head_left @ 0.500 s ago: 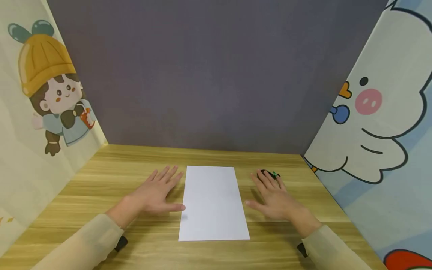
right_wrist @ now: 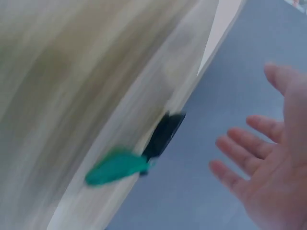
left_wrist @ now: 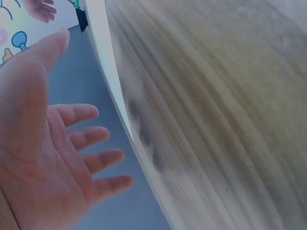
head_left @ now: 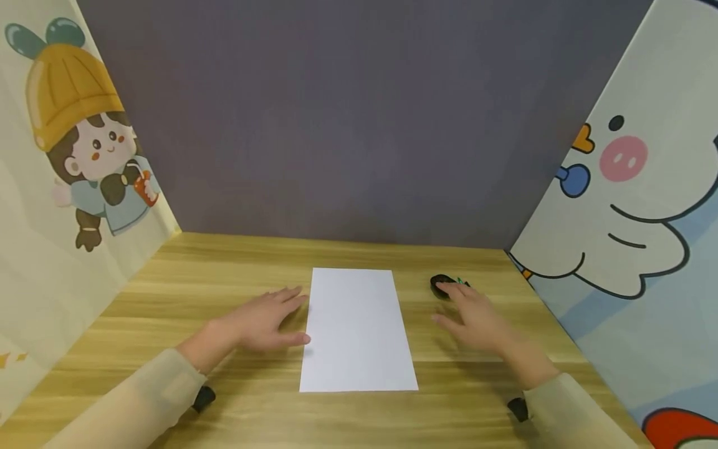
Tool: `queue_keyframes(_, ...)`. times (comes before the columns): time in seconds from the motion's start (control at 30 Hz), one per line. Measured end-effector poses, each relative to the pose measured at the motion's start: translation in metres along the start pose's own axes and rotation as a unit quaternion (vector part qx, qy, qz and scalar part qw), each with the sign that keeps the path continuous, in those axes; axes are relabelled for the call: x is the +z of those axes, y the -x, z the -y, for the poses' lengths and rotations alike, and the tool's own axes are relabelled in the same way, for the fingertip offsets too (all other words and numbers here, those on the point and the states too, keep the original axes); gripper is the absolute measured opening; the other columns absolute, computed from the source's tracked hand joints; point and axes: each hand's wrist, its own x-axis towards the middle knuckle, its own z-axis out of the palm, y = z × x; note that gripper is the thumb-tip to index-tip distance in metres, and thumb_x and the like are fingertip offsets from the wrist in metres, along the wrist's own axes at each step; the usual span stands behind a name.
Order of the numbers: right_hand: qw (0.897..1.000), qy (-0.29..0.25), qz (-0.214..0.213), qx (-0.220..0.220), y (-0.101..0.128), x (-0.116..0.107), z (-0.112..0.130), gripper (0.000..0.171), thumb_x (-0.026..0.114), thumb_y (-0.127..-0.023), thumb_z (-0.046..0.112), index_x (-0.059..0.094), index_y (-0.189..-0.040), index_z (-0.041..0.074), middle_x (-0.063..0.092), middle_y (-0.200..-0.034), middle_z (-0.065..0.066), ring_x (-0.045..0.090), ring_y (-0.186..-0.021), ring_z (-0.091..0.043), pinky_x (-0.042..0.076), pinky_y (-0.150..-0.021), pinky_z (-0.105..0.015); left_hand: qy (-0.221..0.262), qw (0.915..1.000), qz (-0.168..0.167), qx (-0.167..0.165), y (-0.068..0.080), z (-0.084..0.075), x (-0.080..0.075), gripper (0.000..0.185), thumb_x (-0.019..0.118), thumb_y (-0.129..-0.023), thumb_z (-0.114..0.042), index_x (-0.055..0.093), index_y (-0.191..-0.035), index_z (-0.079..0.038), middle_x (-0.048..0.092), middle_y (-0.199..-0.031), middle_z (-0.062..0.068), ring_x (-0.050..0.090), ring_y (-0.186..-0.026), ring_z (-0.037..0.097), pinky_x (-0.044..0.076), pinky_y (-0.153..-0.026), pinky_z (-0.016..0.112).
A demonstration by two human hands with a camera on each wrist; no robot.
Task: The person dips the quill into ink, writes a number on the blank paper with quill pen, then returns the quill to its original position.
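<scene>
A white sheet of paper [head_left: 357, 327] lies flat on the middle of the wooden table [head_left: 224, 268]. My left hand [head_left: 263, 321] is open just left of the sheet, its thumb near the paper's edge; the left wrist view shows its palm [left_wrist: 53, 158] and spread fingers holding nothing. My right hand [head_left: 473, 315] is open to the right of the sheet, fingers straight. Its fingertips reach a small black object with a green part [head_left: 443, 284]. In the blurred right wrist view this object [right_wrist: 163, 132] lies apart from the open right hand [right_wrist: 268, 177].
A grey panel [head_left: 359, 125] closes the back of the table. A cartoon girl panel [head_left: 73, 156] stands on the left and a cartoon duck panel [head_left: 628, 187] on the right. Bare wood lies all round the sheet.
My right hand has moved forward and right, up to the black object. My left hand has drawn back slightly and tilted. The paper has not moved.
</scene>
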Motion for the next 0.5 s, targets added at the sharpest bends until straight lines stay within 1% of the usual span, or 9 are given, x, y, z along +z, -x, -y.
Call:
queue_keyframes(0.03,1.0,-0.006,-0.006,0.002,0.0,-0.004,-0.005,0.068,0.067,-0.11,0.043,0.049,-0.161,0.002,0.055,-0.159,-0.03,0.056,-0.143,-0.056,0.049,-0.113,-0.075,0.006,0.9999,0.008,0.001,0.0,0.0,-0.001,0.1,0.061,-0.101,-0.075,0.038,-0.171,-0.007,0.03,-0.179,0.024,0.033,-0.163,0.05,0.03,-0.131,0.071)
queue_keyframes(0.1,1.0,-0.022,-0.01,0.018,0.001,-0.011,-0.016,0.059,0.066,-0.111,0.039,0.056,-0.155,0.001,0.062,-0.152,-0.028,0.064,-0.134,-0.051,0.057,-0.105,-0.068,0.017,0.9996,0.023,0.003,-0.001,-0.002,-0.001,0.1,0.063,-0.101,-0.074,0.038,-0.171,-0.007,0.031,-0.178,0.024,0.033,-0.163,0.051,0.031,-0.131,0.071)
queue_keyframes(0.17,0.999,-0.041,-0.007,0.029,0.002,-0.016,-0.027,0.052,0.065,-0.112,0.034,0.06,-0.15,-0.002,0.066,-0.146,-0.026,0.07,-0.124,-0.045,0.061,-0.098,-0.063,0.021,0.9993,0.032,0.005,-0.002,-0.004,0.0,0.1,0.065,-0.1,-0.073,0.038,-0.171,-0.007,0.032,-0.179,0.023,0.032,-0.164,0.051,0.03,-0.132,0.07)
queue_keyframes(0.23,0.997,-0.065,-0.001,0.041,0.002,-0.02,-0.039,0.047,0.064,-0.113,0.029,0.063,-0.146,-0.004,0.069,-0.142,-0.027,0.071,-0.119,-0.043,0.063,-0.094,-0.06,0.021,0.9991,0.037,0.007,-0.002,-0.006,0.001,0.1,0.066,-0.1,-0.073,0.039,-0.17,-0.007,0.033,-0.179,0.021,0.03,-0.164,0.051,0.029,-0.133,0.07)
queue_keyframes(0.33,0.994,-0.082,0.012,0.065,0.002,-0.023,-0.056,0.043,0.063,-0.113,0.024,0.064,-0.144,-0.005,0.071,-0.138,-0.027,0.072,-0.116,-0.041,0.064,-0.092,-0.058,0.017,0.999,0.042,0.008,-0.004,-0.01,0.004,0.1,0.068,-0.098,-0.071,0.041,-0.169,-0.007,0.034,-0.178,0.019,0.03,-0.165,0.051,0.027,-0.133,0.071)
queue_keyframes(0.4,0.993,-0.084,0.019,0.082,0.002,-0.023,-0.066,0.042,0.063,-0.113,0.023,0.064,-0.144,-0.005,0.071,-0.137,-0.026,0.072,-0.115,-0.041,0.064,-0.091,-0.057,0.015,0.9989,0.045,0.008,-0.004,-0.012,0.005,0.1,0.07,-0.098,-0.07,0.042,-0.169,-0.006,0.036,-0.178,0.019,0.031,-0.164,0.051,0.027,-0.132,0.073)
queue_keyframes(0.5,0.993,-0.074,0.022,0.094,0.002,-0.023,-0.08,0.041,0.062,-0.113,0.024,0.066,-0.143,-0.004,0.073,-0.135,-0.024,0.073,-0.112,-0.039,0.064,-0.088,-0.055,0.012,0.9986,0.051,0.007,-0.005,-0.014,0.008,0.101,0.072,-0.097,-0.07,0.043,-0.168,-0.005,0.037,-0.177,0.019,0.031,-0.164,0.052,0.027,-0.13,0.076)
